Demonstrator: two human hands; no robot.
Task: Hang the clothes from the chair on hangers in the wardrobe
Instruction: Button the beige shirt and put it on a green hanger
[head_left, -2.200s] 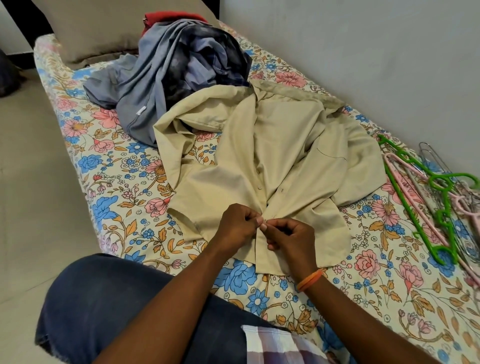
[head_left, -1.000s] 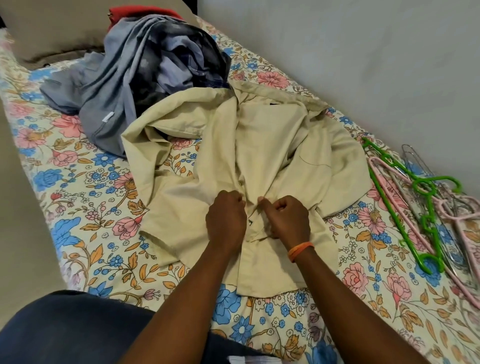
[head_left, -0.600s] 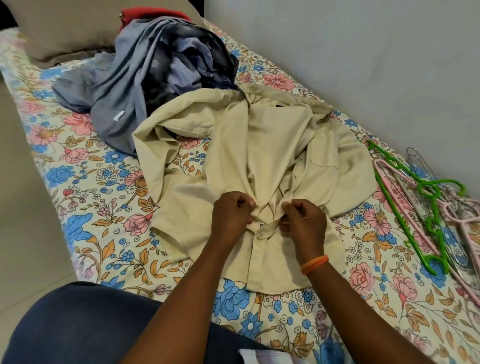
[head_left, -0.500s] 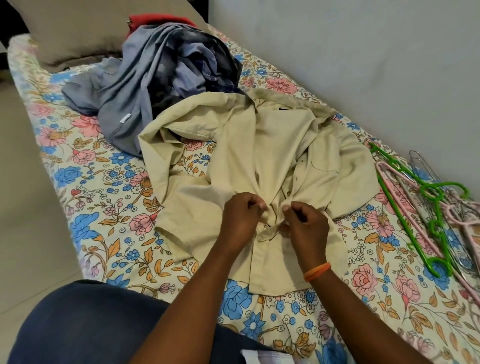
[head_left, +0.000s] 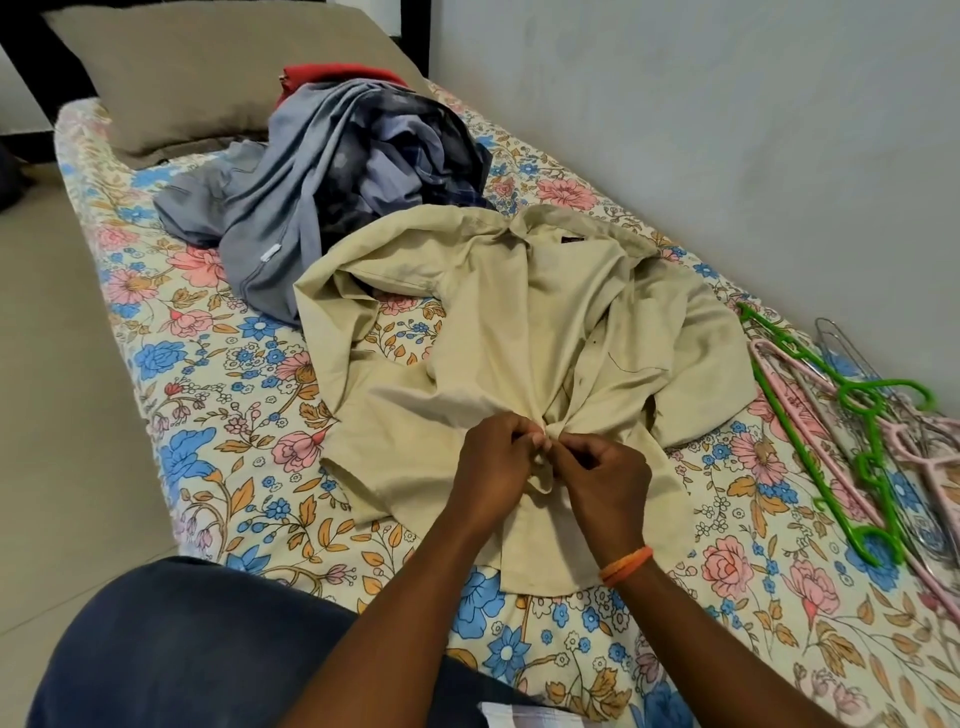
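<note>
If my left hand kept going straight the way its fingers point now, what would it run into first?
The left hand points rightward, its fingertips pinching the beige shirt at the front opening. Going straight on, it would likely meet the right hand almost at once; their fingertips look nearly touching, though depth is unclear.

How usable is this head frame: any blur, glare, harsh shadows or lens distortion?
Head view: light is soft and even, with no glare or hard shadows; the hands and beige shirt are slightly soft, fine detail smeared; wide-angle bending shows at the edges, along the bed and wall.
</note>
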